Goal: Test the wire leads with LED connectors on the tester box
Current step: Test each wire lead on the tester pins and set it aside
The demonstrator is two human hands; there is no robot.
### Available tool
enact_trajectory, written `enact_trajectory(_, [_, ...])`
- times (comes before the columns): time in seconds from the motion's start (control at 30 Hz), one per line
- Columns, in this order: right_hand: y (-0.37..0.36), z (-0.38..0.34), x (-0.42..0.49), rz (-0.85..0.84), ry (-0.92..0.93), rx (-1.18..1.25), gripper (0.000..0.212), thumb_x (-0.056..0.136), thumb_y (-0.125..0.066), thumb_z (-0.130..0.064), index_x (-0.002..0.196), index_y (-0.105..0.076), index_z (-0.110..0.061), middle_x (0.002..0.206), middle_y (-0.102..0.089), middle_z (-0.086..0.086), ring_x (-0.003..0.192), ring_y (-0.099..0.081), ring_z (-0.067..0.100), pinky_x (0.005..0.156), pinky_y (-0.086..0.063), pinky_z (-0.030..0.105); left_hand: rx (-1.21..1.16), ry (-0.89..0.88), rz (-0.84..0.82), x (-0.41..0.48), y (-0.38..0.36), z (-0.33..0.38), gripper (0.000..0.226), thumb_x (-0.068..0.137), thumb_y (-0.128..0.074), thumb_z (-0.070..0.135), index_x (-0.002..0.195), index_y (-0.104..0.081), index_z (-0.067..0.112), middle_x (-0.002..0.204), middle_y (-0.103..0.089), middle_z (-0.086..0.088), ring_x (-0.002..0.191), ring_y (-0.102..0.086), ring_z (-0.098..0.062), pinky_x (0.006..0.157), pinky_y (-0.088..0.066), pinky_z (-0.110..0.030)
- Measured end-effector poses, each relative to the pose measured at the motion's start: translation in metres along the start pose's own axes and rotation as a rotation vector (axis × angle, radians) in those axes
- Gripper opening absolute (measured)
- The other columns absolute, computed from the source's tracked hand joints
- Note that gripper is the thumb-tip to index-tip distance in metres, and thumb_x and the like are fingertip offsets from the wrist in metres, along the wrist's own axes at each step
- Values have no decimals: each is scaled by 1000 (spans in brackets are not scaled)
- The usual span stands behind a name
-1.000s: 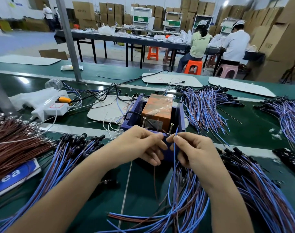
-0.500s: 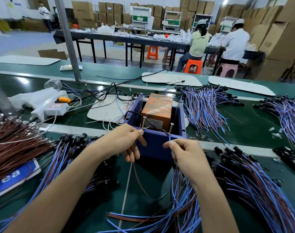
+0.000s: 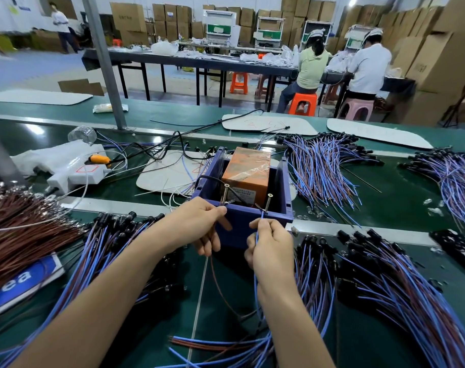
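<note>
Right at the near wall of the blue tester box (image 3: pixel 239 229), the left hand (image 3: pixel 199 227) pinches a brown lead (image 3: pixel 217 281) by the left screw (image 3: pixel 225 193). The right hand (image 3: pixel 272 248) pinches a blue lead (image 3: pixel 262 216) by the right screw (image 3: pixel 269 201), its other fingers curled.

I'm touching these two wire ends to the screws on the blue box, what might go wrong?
The blue wire barely meets the right screw; if your right hand wavers, contact may break and read as a false fail. The brown wire in your left hand trails into the loose leads below and could snag.
</note>
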State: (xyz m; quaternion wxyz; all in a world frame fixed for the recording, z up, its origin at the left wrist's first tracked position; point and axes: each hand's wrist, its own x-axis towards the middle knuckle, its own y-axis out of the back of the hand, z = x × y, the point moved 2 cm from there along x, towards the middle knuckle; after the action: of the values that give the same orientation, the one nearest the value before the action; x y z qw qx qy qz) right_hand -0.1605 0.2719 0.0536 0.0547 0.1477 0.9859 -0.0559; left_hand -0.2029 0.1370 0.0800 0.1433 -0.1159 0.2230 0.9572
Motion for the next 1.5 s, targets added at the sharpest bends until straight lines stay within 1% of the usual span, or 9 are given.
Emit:
enact_trajectory(0.07, [-6,2,-5,26,-24,112,29,103,-34,-13,79,-50,-10,44,-35,-6,36,-25,6,36,-22,19,3,0,0,0,0,0,43,104,-32,28,93,-65,5,47,-61,-8,33,-51,-15,35,-39,-17])
enact_trajectory(0.17, [-12,3,-9,65,-21,176,30,104,-33,-15,79,-50,-11,41,-35,-10,36,-26,5,36,-23,19,11,1,-6,0,1,0,42,104,-32,28,93,-65,4,47,-61,-7,33,-51,-15,35,-39,-17])
enact_trajectory(0.4, [-12,5,-13,153,17,216,29,103,-35,-16,79,-51,-11,44,-35,-9,38,-27,7,41,-25,24,15,-4,-9,-1,1,0,42,104,-32,28,93,-66,5,46,-60,-7,32,-50,-14,35,-38,-17])
enact_trajectory(0.63, [-9,0,-13,199,23,280,29,102,-36,-13,78,-50,-11,42,-35,-9,38,-28,6,38,-25,21,26,-8,-13,-1,3,0,43,104,-32,29,92,-66,6,47,-61,-6,33,-50,-14,35,-39,-18])
enact_trajectory(0.8, [-3,-4,-9,164,-41,309,29,102,-38,-13,78,-54,-9,45,-33,-6,40,-25,10,36,-23,19,33,-9,-16,0,3,-1,45,103,-33,28,87,-68,5,47,-61,-8,33,-50,-14,36,-38,-18])
enact_trajectory(1.0, [-6,-3,-10,88,-81,263,29,102,-39,-12,78,-56,-7,42,-32,-8,38,-24,9,36,-22,18,73,-3,-19,0,3,-3,46,103,-35,29,82,-70,8,48,-61,-6,34,-50,-15,36,-38,-17])
enact_trajectory(1.2, [-5,-1,-8,86,-93,245,30,101,-40,-12,78,-58,-8,42,-35,-8,37,-27,8,36,-24,19,102,-5,-38,0,3,-4,45,102,-36,27,80,-70,8,48,-61,-6,33,-50,-16,36,-39,-18])
enact_trajectory(1.37, [-6,0,-6,87,-103,240,30,99,-41,-10,76,-59,-9,42,-35,-8,37,-28,8,36,-24,19,107,-30,-25,3,3,-5,45,102,-36,27,79,-71,10,46,-59,-5,33,-49,-15,36,-38,-17])
enact_trajectory(1.5, [-5,0,-7,73,-100,227,29,99,-41,-10,77,-59,-9,41,-35,-9,36,-29,8,36,-25,19,132,-54,-42,3,1,-4,44,103,-35,27,83,-71,9,46,-59,-4,33,-48,-15,36,-38,-17])
